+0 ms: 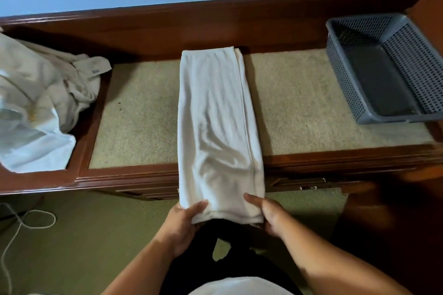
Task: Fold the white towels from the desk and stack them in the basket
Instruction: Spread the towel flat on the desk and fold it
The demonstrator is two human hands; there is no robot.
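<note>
A long white terry towel point(215, 115), folded lengthwise into a narrow strip, lies across the middle of the reddish-brown wooden counter point(299, 103), on its beige textured inlay. Its far end reaches the raised back edge of the counter. Its near end passes over the front edge and is held up off the counter by both hands.

The left grip point(184, 223) is clenched on the near left corner of the strip, thumb on top and fingers beneath the cloth. The right grip point(269, 218) grasps the near right corner the same way, thumb lying on the top layer and fingers curled under the edge. Between the two, the hem of the towel runs roughly level. A second layer shows along the strip's right side as a narrow band.

A grey perforated plastic basket point(345, 74) stands at the far right of the counter, well apart from the strip, its dark bottom showing. At the left end of the counter lies a crumpled heap of white towels point(40, 98), part of it hanging over the front edge. Below, a white cord point(31, 220) loops on the olive-green carpeted floor point(84, 242).
</note>
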